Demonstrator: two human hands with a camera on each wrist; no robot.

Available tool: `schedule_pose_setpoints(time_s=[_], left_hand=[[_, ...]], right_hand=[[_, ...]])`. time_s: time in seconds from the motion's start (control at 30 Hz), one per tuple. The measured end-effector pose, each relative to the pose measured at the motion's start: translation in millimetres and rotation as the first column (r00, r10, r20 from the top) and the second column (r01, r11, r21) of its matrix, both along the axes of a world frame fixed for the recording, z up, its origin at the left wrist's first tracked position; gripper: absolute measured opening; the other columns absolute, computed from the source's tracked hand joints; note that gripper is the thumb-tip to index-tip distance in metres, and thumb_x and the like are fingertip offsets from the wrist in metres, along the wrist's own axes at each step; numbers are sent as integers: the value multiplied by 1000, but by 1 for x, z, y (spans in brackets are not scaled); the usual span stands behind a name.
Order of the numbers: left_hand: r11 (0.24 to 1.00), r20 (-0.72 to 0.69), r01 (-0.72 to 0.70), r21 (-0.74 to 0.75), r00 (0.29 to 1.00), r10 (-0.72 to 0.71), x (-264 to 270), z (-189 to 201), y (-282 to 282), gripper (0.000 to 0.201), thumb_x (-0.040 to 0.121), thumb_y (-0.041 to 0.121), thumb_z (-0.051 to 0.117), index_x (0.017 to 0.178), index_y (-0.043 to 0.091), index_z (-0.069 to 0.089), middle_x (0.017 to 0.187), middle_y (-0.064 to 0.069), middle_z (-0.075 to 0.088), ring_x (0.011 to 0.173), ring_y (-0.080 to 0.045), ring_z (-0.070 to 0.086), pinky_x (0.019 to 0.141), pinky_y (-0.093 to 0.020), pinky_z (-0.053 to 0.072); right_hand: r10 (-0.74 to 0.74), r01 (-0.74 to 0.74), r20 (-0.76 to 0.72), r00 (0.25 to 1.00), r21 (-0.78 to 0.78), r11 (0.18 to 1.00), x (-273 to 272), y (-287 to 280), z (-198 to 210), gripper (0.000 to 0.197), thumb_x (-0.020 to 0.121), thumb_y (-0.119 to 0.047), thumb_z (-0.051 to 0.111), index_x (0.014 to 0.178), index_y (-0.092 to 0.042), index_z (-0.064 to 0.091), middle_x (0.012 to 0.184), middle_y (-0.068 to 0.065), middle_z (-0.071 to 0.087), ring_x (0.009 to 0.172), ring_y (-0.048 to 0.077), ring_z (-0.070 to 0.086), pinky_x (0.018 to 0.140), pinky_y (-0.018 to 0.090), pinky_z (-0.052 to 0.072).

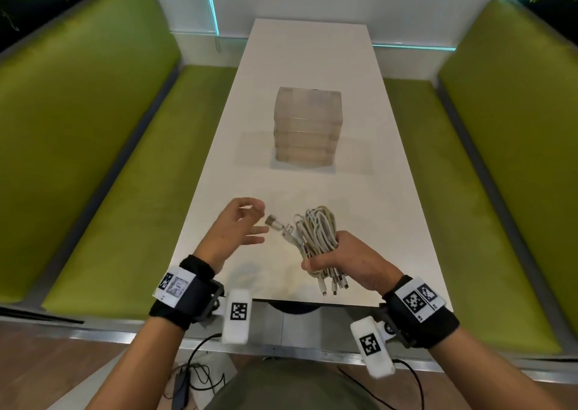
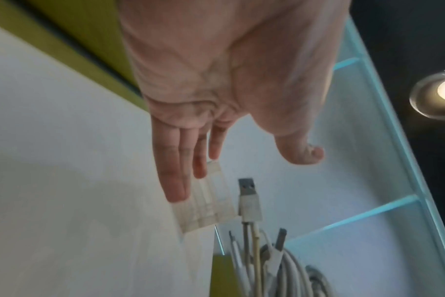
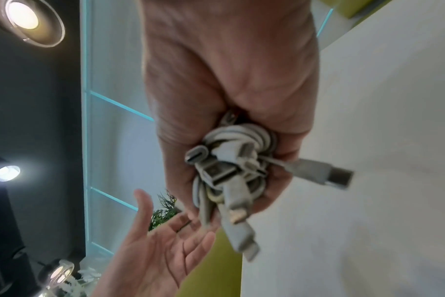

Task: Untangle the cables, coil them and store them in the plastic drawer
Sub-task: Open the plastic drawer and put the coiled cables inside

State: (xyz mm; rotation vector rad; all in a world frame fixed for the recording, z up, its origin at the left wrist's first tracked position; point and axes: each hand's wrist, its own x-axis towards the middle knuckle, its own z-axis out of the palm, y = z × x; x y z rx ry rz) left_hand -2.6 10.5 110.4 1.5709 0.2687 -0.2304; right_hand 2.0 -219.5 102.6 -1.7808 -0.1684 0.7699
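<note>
Head view: right hand (image 1: 350,262) clenched round bundle of white and grey USB cables (image 1: 316,231), held above near end of long white table (image 1: 312,65), prob to keep plugs free. Left hand (image 1: 237,231) empty, fingers loose, just beside protruding USB plug (image 1: 275,221), likely going for loose end. Translucent plastic drawer unit (image 1: 306,128) mid-table, well apart, looks closed. Untangling not yet done.
</note>
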Motion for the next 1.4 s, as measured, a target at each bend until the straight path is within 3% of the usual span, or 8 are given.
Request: schedule_pose_setpoints(time_s=[0.23,0.43,0.57,0.7,1.03,1.2,1.3,1.4], left_hand=[[940,-15,175,-294,982,-188,-10,-14,-32,105,47,56,88,133,21,41,120,-10,66,110,-25,64,93,-40,52],[908,122,144,-393,987,-104,-12,0,-54,48,73,5,74,118,14,62,100,-18,69,102,-30,66,92,-44,51],[933,138,43,-357,990,7,-13,3,-55,19,72,0,67,87,11,63,76,-16,62,80,-32,69,76,-38,56],[943,177,73,-325,984,-15,-16,3,-53,14,73,4,70,82,9,60,66,-12,57,67,-31,62,89,-52,50],[972,173,-48,-231,981,90,-4,-2,-53,11,72,11,68,71,19,60,68,-6,57,76,-31,63,69,-40,53],[992,235,-121,21,966,113,19,-11,-31,17,81,3,67,74,15,58,66,-11,57,63,-28,60,67,-44,52],[983,204,-158,97,970,135,39,-15,-10,19,84,1,65,77,16,57,64,-5,59,61,-25,61,72,-48,55],[961,215,-86,263,976,29,65,-15,3,15,84,7,65,80,19,57,67,-2,61,60,-23,62,74,-49,57]], right_hand=[[-50,64,-58,997,288,955,-8,28,-4,22,73,-4,72,94,0,67,84,10,65,80,20,60,74,33,50],[153,-148,-8,988,210,967,-10,43,11,15,76,2,62,89,6,58,73,11,59,71,20,58,68,36,48],[226,-217,-14,974,228,949,-10,42,14,17,86,1,59,102,5,59,84,7,63,81,16,61,76,32,51],[292,-174,-197,936,462,869,-13,31,6,35,90,-15,55,125,-14,50,112,7,64,105,18,62,90,29,50],[281,-250,-64,958,299,921,-5,43,6,16,95,-16,53,109,-12,58,94,-2,66,88,8,64,82,20,50],[553,-522,69,831,-247,816,58,43,11,45,87,-49,57,110,-11,57,106,-3,63,88,-1,60,81,13,47],[262,-158,257,930,-364,918,122,36,11,51,84,-50,64,119,-13,57,122,1,58,91,19,62,75,30,55],[140,96,533,834,-391,915,186,38,14,50,91,-31,62,135,-16,47,140,6,44,112,27,58,87,33,50]])
